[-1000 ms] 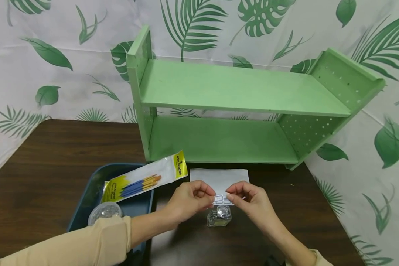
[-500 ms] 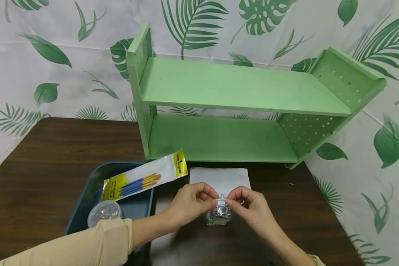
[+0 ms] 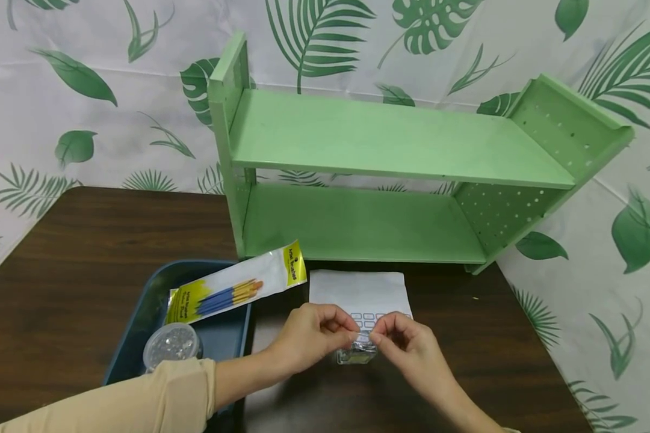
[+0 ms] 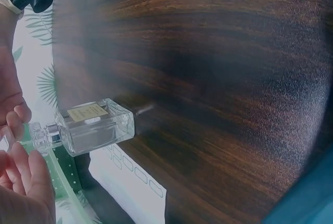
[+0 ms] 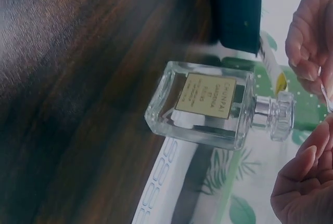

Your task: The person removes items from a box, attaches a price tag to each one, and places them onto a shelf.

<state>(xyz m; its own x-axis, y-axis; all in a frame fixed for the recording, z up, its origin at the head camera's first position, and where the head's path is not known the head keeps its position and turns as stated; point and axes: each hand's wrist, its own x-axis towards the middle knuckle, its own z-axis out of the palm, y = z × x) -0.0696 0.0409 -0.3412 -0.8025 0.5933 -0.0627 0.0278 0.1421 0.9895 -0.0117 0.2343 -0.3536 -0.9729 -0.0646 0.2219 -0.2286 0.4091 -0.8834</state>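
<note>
My left hand (image 3: 314, 337) and right hand (image 3: 414, 349) face each other, thumbs and forefingers pinching opposite ends of a small white label strip (image 3: 364, 337). The strip overlaps the cap of a clear glass perfume bottle (image 3: 355, 357) in the head view. Standing upright on the table, the bottle (image 5: 208, 104) has a cream label, a silver collar and a clear faceted stopper (image 5: 282, 116). Behind it lies a white label sheet (image 3: 357, 288) with rows of blue-outlined boxes at its near end. Only a thin edge of the strip (image 5: 325, 96) shows in the right wrist view.
A dark blue tray (image 3: 246, 328) sits to the left, with a packet of artist brushes (image 3: 238, 288) across it and a round clear container (image 3: 171, 347) inside. At the back of the dark wood table (image 3: 114, 240) stands a green two-tier shelf (image 3: 357, 222).
Both hands have come slightly nearer my body with the strip, from beyond the bottle to over its cap in view. The strip has tilted, and printed boxes on the sheet behind now show.
</note>
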